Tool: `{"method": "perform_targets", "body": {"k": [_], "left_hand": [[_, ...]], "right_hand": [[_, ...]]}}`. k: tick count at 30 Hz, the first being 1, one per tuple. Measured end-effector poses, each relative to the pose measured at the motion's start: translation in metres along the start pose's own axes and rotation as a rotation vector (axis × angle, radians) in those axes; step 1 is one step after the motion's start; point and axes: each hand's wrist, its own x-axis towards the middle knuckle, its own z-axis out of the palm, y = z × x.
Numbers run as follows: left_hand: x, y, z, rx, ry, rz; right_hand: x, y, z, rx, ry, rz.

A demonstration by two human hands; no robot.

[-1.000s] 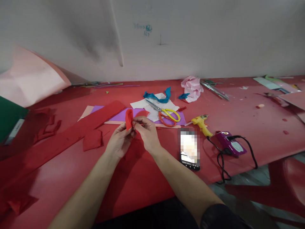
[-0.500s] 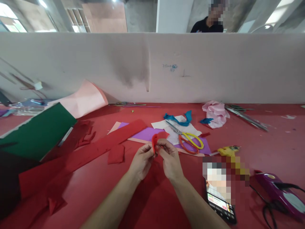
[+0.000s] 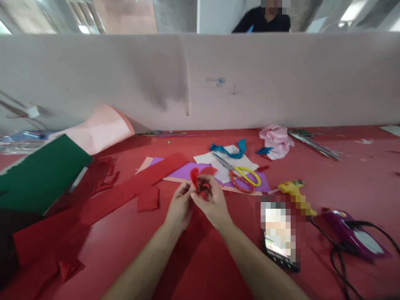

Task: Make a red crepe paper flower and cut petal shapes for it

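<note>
Both of my hands meet over the red table, pinching one small curved piece of red crepe paper [image 3: 196,176]. My left hand [image 3: 179,206] grips its lower left edge with closed fingers. My right hand [image 3: 211,202] pinches the right side, its fingers curled round the paper. A long red crepe strip [image 3: 131,189] lies on the table just left of the hands, and a small red square scrap [image 3: 148,198] lies beside my left hand.
Yellow and orange scissors [image 3: 242,177] rest on purple and white paper sheets [image 3: 183,171]. A yellow glue gun [image 3: 293,191], a phone [image 3: 278,243] and a purple device with a black cord [image 3: 353,235] sit right. Green [image 3: 37,175] and pink sheets lie left. Another person sits beyond the partition [image 3: 200,79].
The camera tilted up, bringing the partition top and the person behind it into view. My hands kept pinching the red paper and shifted it slightly.
</note>
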Motion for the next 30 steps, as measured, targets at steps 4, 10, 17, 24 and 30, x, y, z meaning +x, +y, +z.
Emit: {"method": "perform_targets", "body": {"k": [4,10,17,24,30], "left_hand": [[0.0014,-0.0011,-0.0004,0.013,0.067,0.024],[0.002,-0.0028,0.0031,-0.02,0.037,0.035],[0.0026,-0.0024,0.0005,-0.039,0.013,0.027],[0.0036,-0.0006,-0.0008,-0.131,0.006,-0.013],[-0.0003,0.0037,0.0051,-0.137,-0.023,-0.068]], "right_hand": [[-0.0013,-0.0009,0.0019,-0.107,0.023,-0.072],[0.0028,-0.0005,-0.001,-0.088,0.068,-0.115],[0.0024,-0.0034,-0.0008,-0.008,0.082,-0.08],[0.0067,-0.001,-0.0045,0.047,0.067,-0.017],[0.006,-0.0031,-0.0051,0.031,0.051,0.017]]}}
